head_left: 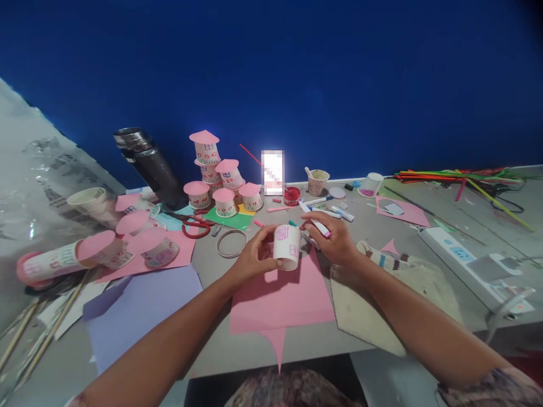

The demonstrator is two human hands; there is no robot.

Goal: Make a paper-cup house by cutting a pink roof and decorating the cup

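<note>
My left hand [251, 255] is closed round a small white paper cup [287, 247], upside down, with pink and purple drawings on its side. My right hand [333, 237] grips a white marker with a pink tip [317, 224], which lies just right of the cup. Both hands hover over a pink paper sheet [280, 297] near the table's front edge. Behind them stands a stack of finished cup houses with pink roofs [218, 175].
Red scissors [195, 224], a tape ring [231, 243] and a dark flask [149, 165] lie to the left. More markers [335, 210], a red paint pot [292, 195] and a lit phone [272, 172] are behind. A power strip [460, 254] and coloured sticks [462, 178] are right. Lilac paper [139, 311] lies front left.
</note>
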